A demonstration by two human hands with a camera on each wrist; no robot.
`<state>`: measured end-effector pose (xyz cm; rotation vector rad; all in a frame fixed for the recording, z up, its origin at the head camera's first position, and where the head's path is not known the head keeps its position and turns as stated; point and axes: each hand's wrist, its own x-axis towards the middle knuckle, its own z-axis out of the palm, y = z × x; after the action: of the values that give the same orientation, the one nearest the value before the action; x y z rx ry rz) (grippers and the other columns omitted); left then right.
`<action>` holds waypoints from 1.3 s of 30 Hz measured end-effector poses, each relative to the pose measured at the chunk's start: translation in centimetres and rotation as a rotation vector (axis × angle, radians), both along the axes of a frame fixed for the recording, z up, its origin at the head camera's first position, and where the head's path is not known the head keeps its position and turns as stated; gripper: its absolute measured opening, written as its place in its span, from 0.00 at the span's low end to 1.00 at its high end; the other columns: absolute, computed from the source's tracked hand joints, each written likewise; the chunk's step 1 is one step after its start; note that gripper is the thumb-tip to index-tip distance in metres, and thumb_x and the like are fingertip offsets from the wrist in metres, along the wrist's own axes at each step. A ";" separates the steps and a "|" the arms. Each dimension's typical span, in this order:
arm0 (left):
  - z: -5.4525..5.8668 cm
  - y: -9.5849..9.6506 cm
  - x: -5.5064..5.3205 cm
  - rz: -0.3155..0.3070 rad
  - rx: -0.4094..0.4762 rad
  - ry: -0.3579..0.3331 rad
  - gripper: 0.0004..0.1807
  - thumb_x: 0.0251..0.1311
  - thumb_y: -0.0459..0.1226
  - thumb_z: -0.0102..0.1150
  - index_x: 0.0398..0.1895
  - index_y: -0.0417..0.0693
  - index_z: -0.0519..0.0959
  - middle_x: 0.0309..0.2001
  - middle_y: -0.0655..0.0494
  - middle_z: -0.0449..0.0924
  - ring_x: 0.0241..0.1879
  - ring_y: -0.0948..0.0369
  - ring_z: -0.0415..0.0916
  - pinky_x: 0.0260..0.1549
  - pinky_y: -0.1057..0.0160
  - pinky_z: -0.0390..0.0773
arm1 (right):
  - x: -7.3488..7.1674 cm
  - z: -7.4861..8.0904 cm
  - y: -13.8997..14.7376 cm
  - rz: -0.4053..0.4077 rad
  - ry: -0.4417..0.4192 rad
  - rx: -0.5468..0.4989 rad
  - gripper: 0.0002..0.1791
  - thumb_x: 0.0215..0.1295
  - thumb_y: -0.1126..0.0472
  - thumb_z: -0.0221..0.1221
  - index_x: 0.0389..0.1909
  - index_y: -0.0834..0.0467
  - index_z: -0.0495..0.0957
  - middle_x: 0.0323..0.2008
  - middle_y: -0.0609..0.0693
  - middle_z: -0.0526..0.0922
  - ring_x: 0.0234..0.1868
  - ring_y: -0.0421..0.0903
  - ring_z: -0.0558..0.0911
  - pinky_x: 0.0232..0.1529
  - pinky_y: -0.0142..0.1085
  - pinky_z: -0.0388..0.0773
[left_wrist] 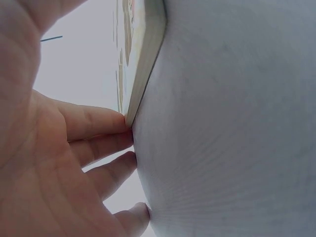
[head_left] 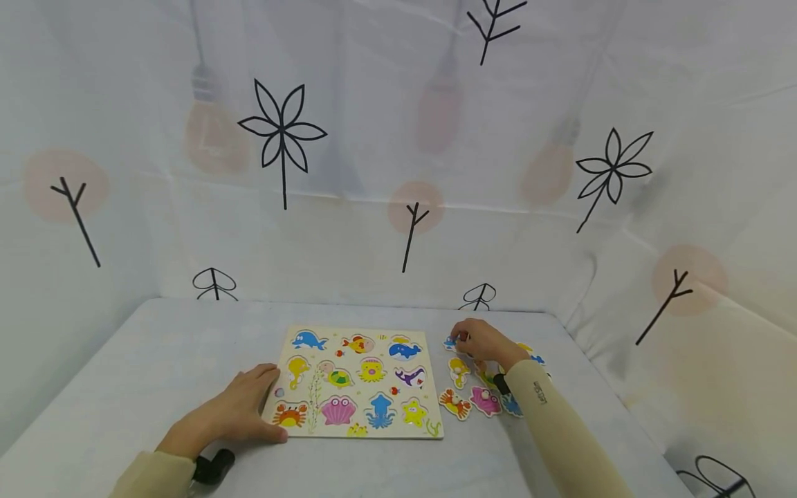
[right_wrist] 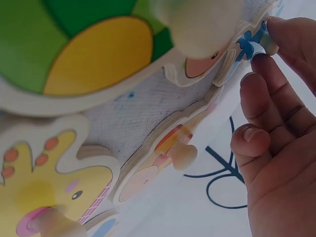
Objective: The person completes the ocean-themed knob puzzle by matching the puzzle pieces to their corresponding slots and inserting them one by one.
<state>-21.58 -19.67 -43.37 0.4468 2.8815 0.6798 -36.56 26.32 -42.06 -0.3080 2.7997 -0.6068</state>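
A puzzle board (head_left: pixel 355 429) with sea-animal pictures lies flat on the table. My left hand (head_left: pixel 243 408) touches its left edge, the thumb at the near left corner; in the left wrist view the fingers (left_wrist: pixel 94 121) are extended, tips at the board's edge (left_wrist: pixel 143 74). My right hand (head_left: pixel 487 342) is over the loose pieces right of the board. Thumb and forefinger pinch the knob of a blue puzzle piece (right_wrist: pixel 245 45), which is partly seen in the head view too. The remaining right fingers (right_wrist: pixel 256 94) are loosely bent.
Near the right hand lie a yellow seahorse piece (head_left: pixel 459 371), an orange crab piece (head_left: pixel 454 404) and a pink shell piece (head_left: pixel 484 400). A green turtle piece (right_wrist: pixel 98 54) shows large in the right wrist view. Patterned white cloth (head_left: pixel 361 242) hangs behind the table.
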 end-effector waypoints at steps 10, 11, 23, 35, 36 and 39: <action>0.0 0.0 -0.1 0.000 -0.004 -0.001 0.65 0.28 0.66 0.73 0.67 0.33 0.63 0.66 0.38 0.61 0.66 0.41 0.57 0.65 0.32 0.48 | -0.2 -0.1 -0.1 0.005 0.021 0.036 0.10 0.63 0.63 0.59 0.45 0.54 0.79 0.36 0.49 0.75 0.33 0.45 0.75 0.28 0.34 0.79; 0.0 0.0 -0.1 0.000 -0.004 0.000 0.65 0.28 0.66 0.74 0.67 0.33 0.63 0.66 0.38 0.61 0.66 0.41 0.57 0.65 0.32 0.49 | -0.2 -0.1 -0.1 -0.001 0.023 0.042 0.09 0.63 0.62 0.60 0.44 0.53 0.79 0.36 0.49 0.75 0.33 0.45 0.75 0.30 0.34 0.79; 0.2 0.0 0.1 -0.020 0.016 0.014 0.64 0.30 0.64 0.74 0.66 0.32 0.62 0.66 0.37 0.60 0.67 0.40 0.56 0.65 0.33 0.47 | -0.1 -0.1 -0.5 -0.017 0.037 0.014 0.06 0.64 0.64 0.59 0.41 0.54 0.79 0.34 0.49 0.75 0.34 0.45 0.75 0.27 0.33 0.78; 0.3 0.1 0.2 0.002 0.016 -0.016 0.64 0.30 0.63 0.74 0.67 0.33 0.62 0.67 0.38 0.60 0.67 0.41 0.55 0.66 0.34 0.46 | -0.3 0.1 -0.5 0.001 0.099 0.075 0.06 0.64 0.61 0.60 0.40 0.52 0.81 0.33 0.47 0.76 0.36 0.45 0.74 0.39 0.38 0.76; 0.3 0.1 0.2 0.003 0.016 -0.018 0.64 0.30 0.64 0.74 0.67 0.33 0.62 0.67 0.38 0.60 0.67 0.41 0.55 0.66 0.34 0.46 | -0.3 0.2 -0.5 -0.002 0.104 0.072 0.05 0.64 0.61 0.60 0.40 0.52 0.81 0.33 0.47 0.76 0.36 0.45 0.74 0.39 0.38 0.76; 0.2 0.1 0.2 0.005 0.019 -0.019 0.64 0.30 0.63 0.74 0.67 0.33 0.62 0.67 0.37 0.59 0.68 0.41 0.55 0.66 0.34 0.46 | -0.4 0.2 -0.7 -0.001 0.129 0.063 0.06 0.63 0.61 0.60 0.40 0.51 0.81 0.33 0.46 0.76 0.36 0.46 0.74 0.39 0.38 0.77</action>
<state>-21.34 -19.54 -43.13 0.4339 2.8617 0.7082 -36.97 25.67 -41.81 -0.3442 2.9355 -0.5155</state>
